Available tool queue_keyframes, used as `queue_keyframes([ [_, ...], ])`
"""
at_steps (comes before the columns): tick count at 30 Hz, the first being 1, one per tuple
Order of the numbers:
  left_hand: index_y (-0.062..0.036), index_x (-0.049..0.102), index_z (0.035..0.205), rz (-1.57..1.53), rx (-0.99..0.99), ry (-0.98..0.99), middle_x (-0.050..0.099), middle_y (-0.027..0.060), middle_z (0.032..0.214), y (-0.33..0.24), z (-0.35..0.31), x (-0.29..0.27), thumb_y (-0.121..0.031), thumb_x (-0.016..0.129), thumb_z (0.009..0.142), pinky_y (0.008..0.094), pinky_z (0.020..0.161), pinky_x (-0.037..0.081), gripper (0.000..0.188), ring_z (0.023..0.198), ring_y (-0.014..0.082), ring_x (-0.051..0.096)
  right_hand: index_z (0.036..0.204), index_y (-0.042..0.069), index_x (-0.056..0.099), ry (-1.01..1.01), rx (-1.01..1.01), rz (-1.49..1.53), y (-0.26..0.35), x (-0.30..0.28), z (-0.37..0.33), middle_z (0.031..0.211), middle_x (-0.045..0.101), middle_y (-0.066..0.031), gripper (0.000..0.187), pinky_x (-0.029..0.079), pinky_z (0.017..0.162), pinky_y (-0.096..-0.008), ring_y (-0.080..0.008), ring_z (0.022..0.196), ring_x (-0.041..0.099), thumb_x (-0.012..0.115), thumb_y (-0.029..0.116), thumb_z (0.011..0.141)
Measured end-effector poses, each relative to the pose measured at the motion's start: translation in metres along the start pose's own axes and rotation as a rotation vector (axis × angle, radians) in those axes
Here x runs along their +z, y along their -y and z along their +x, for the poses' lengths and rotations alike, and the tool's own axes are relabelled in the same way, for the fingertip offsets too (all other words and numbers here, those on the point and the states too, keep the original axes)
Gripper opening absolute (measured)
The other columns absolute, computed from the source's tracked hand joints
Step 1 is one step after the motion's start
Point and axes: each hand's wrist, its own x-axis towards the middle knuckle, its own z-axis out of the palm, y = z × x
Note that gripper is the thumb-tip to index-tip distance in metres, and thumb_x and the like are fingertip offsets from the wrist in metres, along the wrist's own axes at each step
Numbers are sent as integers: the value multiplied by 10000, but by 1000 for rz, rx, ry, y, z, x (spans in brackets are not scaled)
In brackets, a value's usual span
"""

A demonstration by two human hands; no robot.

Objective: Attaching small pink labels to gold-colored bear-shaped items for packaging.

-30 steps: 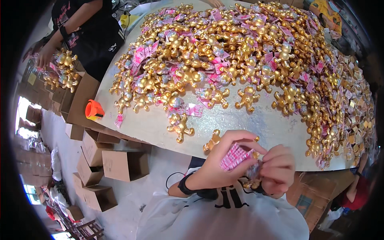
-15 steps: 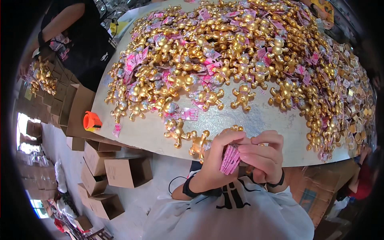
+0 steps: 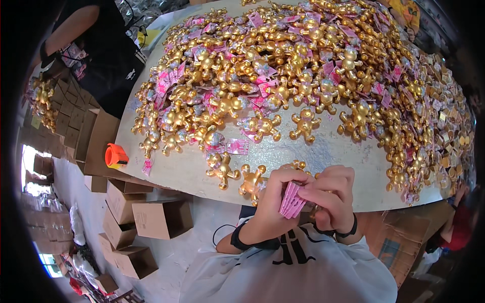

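Near the table's front edge, my left hand point(image 3: 273, 202) is closed around a small stack of pink printed cards point(image 3: 292, 201), slightly fanned. My right hand point(image 3: 334, 194) is beside it with bent fingers, its thumb and forefinger pressing on the cards' edge. Bits of gold show below the right palm, mostly hidden by the fingers. Just beyond my hands lie shiny gold bear-shaped figures point(image 3: 251, 183), with another gold figure point(image 3: 222, 169) to their left. Many figures have clear wrapping and pink cards.
A large heap of gold figures point(image 3: 283, 50) covers the far table. An orange tape roll point(image 3: 116, 155) sits at the left edge. Open cardboard boxes point(image 3: 161, 218) stand on the floor at left. A co-worker point(image 3: 108, 55) at far left holds a gold bunch point(image 3: 43, 98).
My right fingers have shifted along the cards, which now show a little more fanned. The co-worker's gold bunch at far left has moved slightly left and down.
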Motion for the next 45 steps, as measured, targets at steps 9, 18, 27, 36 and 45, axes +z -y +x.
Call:
queue_keyframes([
  [9, -60, 417, 1109, -114, 54, -14, 575, 120, 1024, -1, 3, -3, 78, 730, 669, 330, 770, 465, 557, 898, 252, 585, 982, 131, 649, 40, -9, 16, -1, 5, -1, 985, 577, -29, 254, 394, 732, -346, -236, 883, 497, 599, 318, 817],
  [18, -27, 528, 1111, 194, -22, 884, 503, 154, 1194, -47, -6, -67, -112, 567, 833, 365, 875, 453, 293, 1056, 310, 541, 1093, 157, 549, 128, -165, 2, 43, 28, -5, 1277, 537, -33, 316, 439, 915, -423, -232, 1160, 511, 634, 305, 827],
  [27, -22, 553, 992, -88, -481, 588, 553, 99, 825, -65, -53, -92, -151, 576, 885, 340, 677, 441, 170, 758, 231, 543, 1172, 178, 550, 280, -43, 57, 45, 25, -9, 1266, 551, 14, 358, 433, 923, -383, -265, 1135, 512, 635, 222, 827],
  [36, 23, 497, 954, -553, -536, 324, 492, 40, 691, -54, -132, -143, -239, 749, 790, 290, 589, 363, 398, 589, 139, 424, 938, 100, 682, 478, 535, -200, 11, -71, -99, 976, 620, -22, 296, 450, 794, -345, -258, 937, 549, 705, 61, 646],
  [45, 50, 497, 899, -693, -594, 193, 416, 16, 524, 14, -115, -81, -448, 431, 954, 269, 500, 386, 504, 485, 105, 399, 1023, 186, 690, 590, 502, -252, -6, -50, -136, 1059, 588, 15, 393, 454, 792, -333, -234, 966, 516, 726, 98, 642],
])
